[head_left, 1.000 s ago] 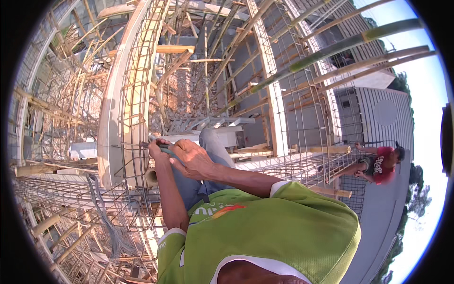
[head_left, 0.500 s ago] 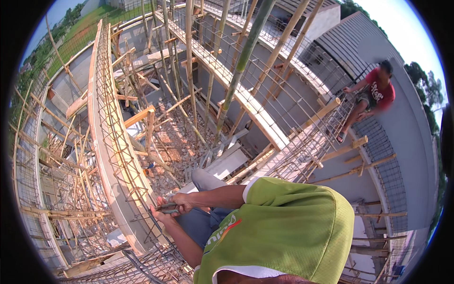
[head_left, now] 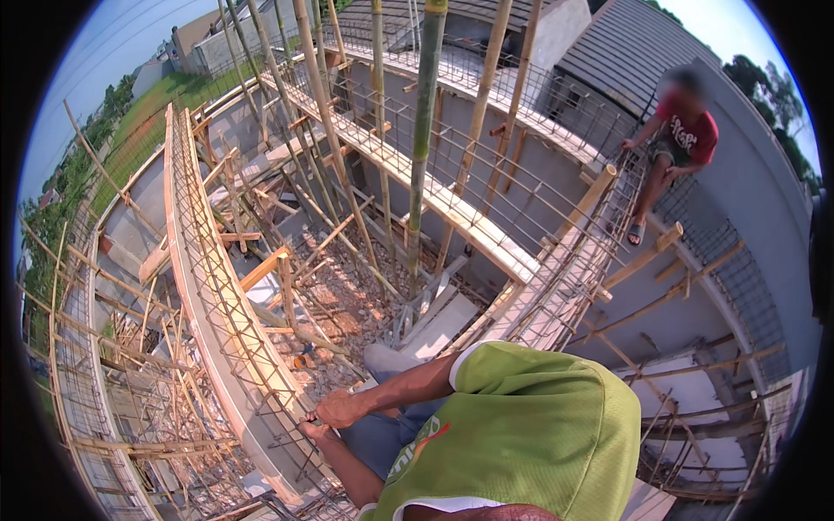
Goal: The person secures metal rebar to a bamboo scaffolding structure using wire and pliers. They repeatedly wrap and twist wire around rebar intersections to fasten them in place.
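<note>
Stretching past both hands (head_left: 341, 408), the rebar cage (head_left: 228, 317) looks brownish, perhaps rusty.

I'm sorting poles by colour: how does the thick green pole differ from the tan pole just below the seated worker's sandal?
The green pole is greenish; the tan pole is pale brown. The green pole stands nearly upright; the tan pole slants. The green pole shows far longer than the tan pole. Both look round.
</note>
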`<act>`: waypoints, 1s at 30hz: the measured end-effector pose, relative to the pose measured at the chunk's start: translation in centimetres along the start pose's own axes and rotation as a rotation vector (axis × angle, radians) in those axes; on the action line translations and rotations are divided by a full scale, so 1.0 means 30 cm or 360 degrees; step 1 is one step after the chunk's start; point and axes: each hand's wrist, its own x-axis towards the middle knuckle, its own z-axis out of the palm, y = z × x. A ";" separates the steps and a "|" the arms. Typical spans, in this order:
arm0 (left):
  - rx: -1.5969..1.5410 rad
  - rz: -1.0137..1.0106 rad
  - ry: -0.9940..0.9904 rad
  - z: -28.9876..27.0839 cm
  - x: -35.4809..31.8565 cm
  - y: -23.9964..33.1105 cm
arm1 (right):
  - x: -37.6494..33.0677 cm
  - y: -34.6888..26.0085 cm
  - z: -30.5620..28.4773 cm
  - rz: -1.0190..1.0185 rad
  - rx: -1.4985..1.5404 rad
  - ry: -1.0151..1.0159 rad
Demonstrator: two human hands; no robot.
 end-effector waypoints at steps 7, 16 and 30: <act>-0.0323 -0.0219 -0.0319 -0.121 0.190 0.030 | 0.078 0.043 0.015 -0.0145 0.0217 -0.0248; -0.0298 -0.0076 0.0197 -0.015 -0.090 0.072 | 0.062 -0.073 -0.005 -0.0043 -0.0132 -0.0297; -0.0108 0.0042 0.0558 0.166 -0.211 -0.116 | -0.222 -0.064 0.024 0.1479 0.2657 -0.0612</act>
